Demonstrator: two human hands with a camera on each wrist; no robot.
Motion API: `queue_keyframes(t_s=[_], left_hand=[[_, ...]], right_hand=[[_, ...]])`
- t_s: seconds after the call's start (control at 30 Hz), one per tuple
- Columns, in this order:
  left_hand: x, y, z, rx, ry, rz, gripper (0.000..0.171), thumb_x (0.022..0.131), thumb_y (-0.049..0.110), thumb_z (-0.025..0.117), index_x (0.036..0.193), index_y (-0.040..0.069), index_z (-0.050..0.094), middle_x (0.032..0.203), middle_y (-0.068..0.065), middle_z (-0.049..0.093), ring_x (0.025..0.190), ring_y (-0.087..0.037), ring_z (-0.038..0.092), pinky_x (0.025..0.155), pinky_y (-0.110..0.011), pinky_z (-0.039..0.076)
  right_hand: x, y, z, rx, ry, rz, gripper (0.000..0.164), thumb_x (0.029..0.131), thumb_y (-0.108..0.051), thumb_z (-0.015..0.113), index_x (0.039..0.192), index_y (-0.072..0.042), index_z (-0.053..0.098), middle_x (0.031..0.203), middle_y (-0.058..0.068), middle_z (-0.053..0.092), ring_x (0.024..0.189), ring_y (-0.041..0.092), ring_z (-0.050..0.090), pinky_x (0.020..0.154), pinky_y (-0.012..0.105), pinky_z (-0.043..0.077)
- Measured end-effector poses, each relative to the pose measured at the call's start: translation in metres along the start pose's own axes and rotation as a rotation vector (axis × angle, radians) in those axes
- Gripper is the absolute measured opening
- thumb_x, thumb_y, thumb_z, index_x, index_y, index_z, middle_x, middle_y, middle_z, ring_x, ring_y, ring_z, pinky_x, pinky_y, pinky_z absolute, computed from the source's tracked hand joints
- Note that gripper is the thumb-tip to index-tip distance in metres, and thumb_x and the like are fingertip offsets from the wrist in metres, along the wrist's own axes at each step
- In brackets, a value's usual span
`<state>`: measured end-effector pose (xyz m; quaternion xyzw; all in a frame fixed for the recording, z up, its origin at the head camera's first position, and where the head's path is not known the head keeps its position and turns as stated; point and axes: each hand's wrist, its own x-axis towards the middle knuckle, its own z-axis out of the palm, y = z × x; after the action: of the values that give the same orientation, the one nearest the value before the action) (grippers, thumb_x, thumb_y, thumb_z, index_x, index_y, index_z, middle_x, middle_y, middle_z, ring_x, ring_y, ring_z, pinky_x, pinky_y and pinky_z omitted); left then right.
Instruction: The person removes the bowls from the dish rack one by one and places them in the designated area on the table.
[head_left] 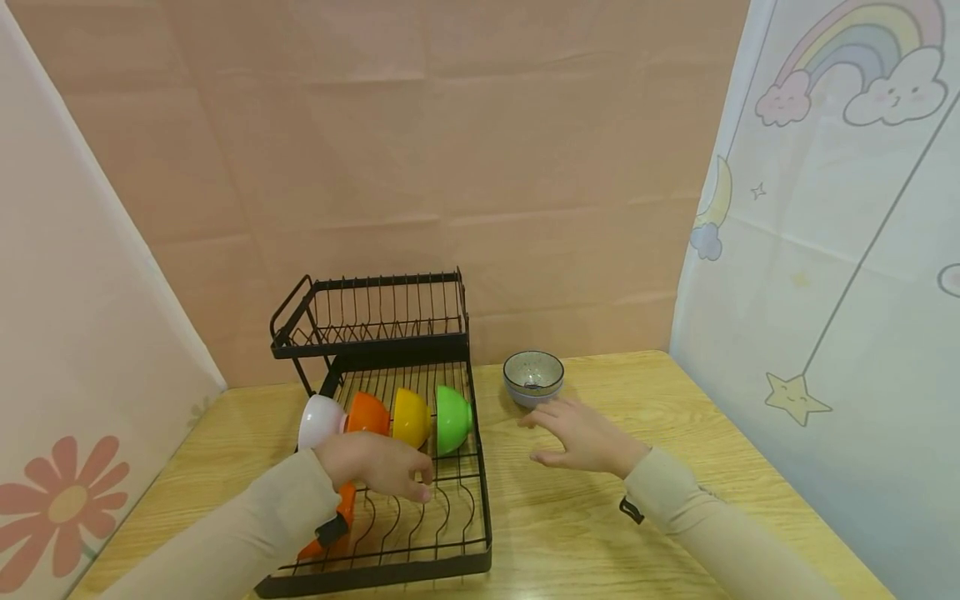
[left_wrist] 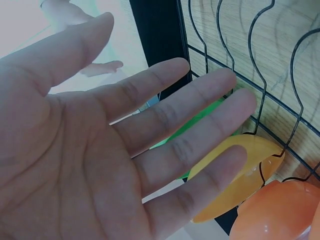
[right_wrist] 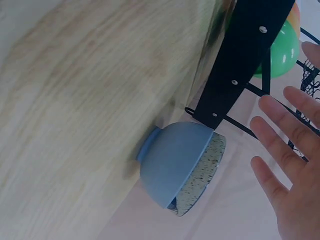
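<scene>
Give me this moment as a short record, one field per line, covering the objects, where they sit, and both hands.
Surface: pale wood-grain table
Storage: black two-tier wire dish rack, on the table
Racked, left to right: round white bowl, glossy orange bowl, glossy yellow bowl, glossy green bowl, all tipped sideways on the lower tier
Outside rack: round blue bowl with speckled grey interior, upright, right of the rack
Left hand: over the lower tier, holding nothing
Right hand: near the blue bowl, holding nothing
</scene>
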<state>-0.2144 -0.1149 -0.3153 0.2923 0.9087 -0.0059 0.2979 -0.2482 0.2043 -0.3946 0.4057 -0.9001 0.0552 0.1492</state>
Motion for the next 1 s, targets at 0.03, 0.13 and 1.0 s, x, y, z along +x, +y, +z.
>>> queue_keyframes(t_s=[0.03,0.13,1.0], left_hand=[[0.000,0.000,0.000,-0.003,-0.002,0.003,0.031,0.095,0.045,0.057,0.117,0.024,0.062,0.117,0.006,0.063,0.109,-0.015,0.059,0.096,-0.040,0.047],[0.000,0.001,0.000,-0.015,-0.009,0.009,0.031,0.095,0.044,0.057,0.118,0.023,0.062,0.116,0.006,0.063,0.108,-0.014,0.059,0.095,-0.039,0.047],[-0.015,-0.012,-0.004,-0.100,0.144,-0.027,0.030,0.095,0.037,0.060,0.117,0.017,0.063,0.114,0.000,0.065,0.096,-0.018,0.060,0.087,-0.041,0.049]], right_hand=[[-0.001,0.000,0.001,0.005,-0.001,0.003,0.039,0.089,-0.041,0.067,0.118,-0.016,0.063,0.110,-0.003,0.066,0.104,0.017,0.061,0.093,0.042,0.048],[-0.005,0.000,0.002,0.019,-0.017,0.016,0.033,0.090,-0.042,0.066,0.113,-0.018,0.066,0.107,-0.006,0.067,0.101,0.016,0.061,0.092,0.042,0.048],[-0.013,0.010,0.007,0.145,-0.091,0.045,0.011,0.092,-0.035,0.065,0.085,-0.026,0.064,0.078,-0.018,0.061,0.071,0.008,0.063,0.063,0.020,0.048]])
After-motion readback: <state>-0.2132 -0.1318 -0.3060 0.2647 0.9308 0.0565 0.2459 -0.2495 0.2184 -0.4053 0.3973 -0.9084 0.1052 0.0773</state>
